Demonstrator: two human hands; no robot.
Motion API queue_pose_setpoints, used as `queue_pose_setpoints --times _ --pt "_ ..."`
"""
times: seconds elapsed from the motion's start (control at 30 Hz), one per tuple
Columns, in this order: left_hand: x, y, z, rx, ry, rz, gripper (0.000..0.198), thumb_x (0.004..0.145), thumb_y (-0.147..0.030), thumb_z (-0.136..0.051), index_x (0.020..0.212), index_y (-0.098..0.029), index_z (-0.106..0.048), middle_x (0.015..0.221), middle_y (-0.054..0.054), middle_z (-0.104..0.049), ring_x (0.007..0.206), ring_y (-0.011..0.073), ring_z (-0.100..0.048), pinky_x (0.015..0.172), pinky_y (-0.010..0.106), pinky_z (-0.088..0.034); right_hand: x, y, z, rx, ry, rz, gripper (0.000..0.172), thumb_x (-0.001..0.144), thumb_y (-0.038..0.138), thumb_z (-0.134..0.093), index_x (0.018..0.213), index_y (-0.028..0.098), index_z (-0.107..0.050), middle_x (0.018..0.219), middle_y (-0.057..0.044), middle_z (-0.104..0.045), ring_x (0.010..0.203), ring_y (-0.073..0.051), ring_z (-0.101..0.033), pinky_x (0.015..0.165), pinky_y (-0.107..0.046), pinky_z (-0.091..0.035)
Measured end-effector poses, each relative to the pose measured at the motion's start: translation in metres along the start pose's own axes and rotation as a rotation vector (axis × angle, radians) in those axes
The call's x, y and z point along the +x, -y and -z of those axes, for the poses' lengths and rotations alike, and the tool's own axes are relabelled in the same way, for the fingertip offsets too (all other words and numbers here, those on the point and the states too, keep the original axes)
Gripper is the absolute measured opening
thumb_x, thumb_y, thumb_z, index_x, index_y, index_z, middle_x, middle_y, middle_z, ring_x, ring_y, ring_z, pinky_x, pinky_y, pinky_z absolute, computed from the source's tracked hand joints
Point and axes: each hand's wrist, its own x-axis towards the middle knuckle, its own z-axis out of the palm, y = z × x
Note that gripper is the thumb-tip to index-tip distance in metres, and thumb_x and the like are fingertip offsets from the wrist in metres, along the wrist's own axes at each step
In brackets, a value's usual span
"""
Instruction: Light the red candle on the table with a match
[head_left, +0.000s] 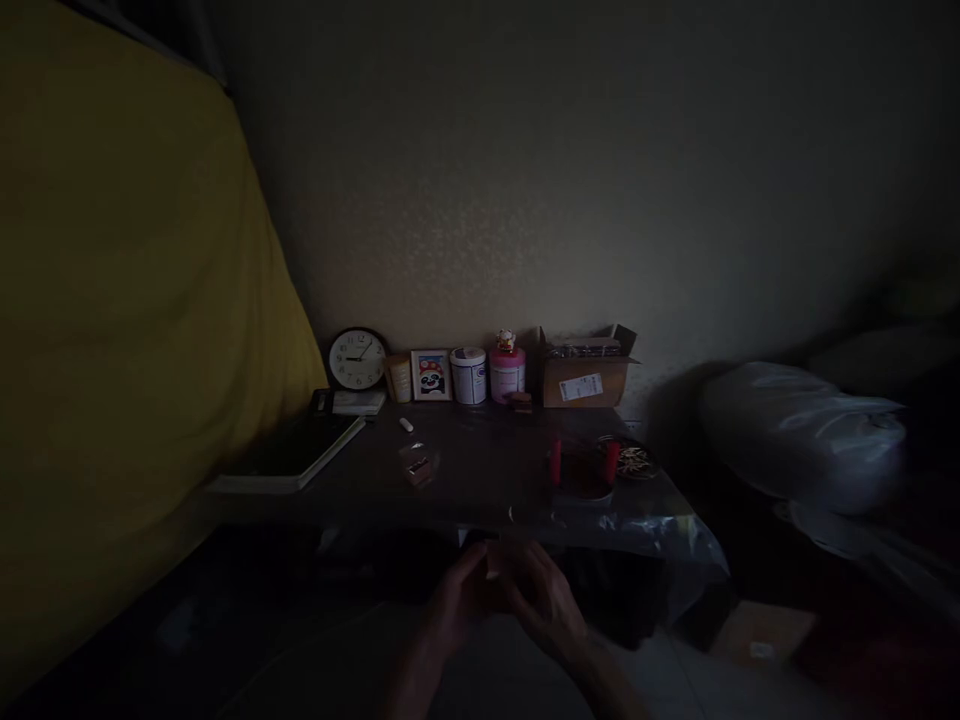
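Observation:
The room is very dim. My left hand (456,598) and my right hand (544,598) meet low in the picture, just in front of the near edge of a dark low table (480,480). Their fingers curl together around a small pale thing (493,562) that I cannot make out. Both hands stay apart from the things on the table.
Along the wall stand a round clock (357,358), a small framed picture (431,375), a white jar (469,376), a pink jar (507,372) and an open cardboard box (586,372). A dark book (294,452) lies left. A yellow curtain (112,320) hangs left; a white bag (802,430) sits right.

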Motion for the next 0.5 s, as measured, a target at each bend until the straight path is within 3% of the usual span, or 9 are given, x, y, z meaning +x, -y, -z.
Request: queue_pose_setpoints --times 0.37,0.5 --pt "-0.0003 -0.0001 -0.0022 0.026 0.041 0.024 0.029 0.084 -0.034 -0.053 0.102 -0.014 -0.066 0.093 0.009 -0.071 0.087 0.0218 -0.064 0.08 0.031 -0.044 -0.0007 0.0 0.0014 0.003 -0.006 0.035 0.029 0.083 0.015 -0.051 0.11 0.024 -0.057 0.111 -0.005 -0.061 0.105 -0.017 -0.056 0.09 -0.03 -0.048" --pt "-0.0019 -0.0007 -0.0045 0.061 0.004 0.019 0.029 0.084 -0.035 -0.054 0.099 -0.014 -0.067 0.089 0.009 -0.072 0.083 0.0207 -0.064 0.077 0.03 -0.044 -0.0008 -0.0002 0.0004 -0.004 -0.022 0.03 0.031 0.082 0.014 -0.051 0.11 0.024 -0.057 0.112 -0.005 -0.06 0.105 -0.017 -0.056 0.09 -0.031 -0.048"
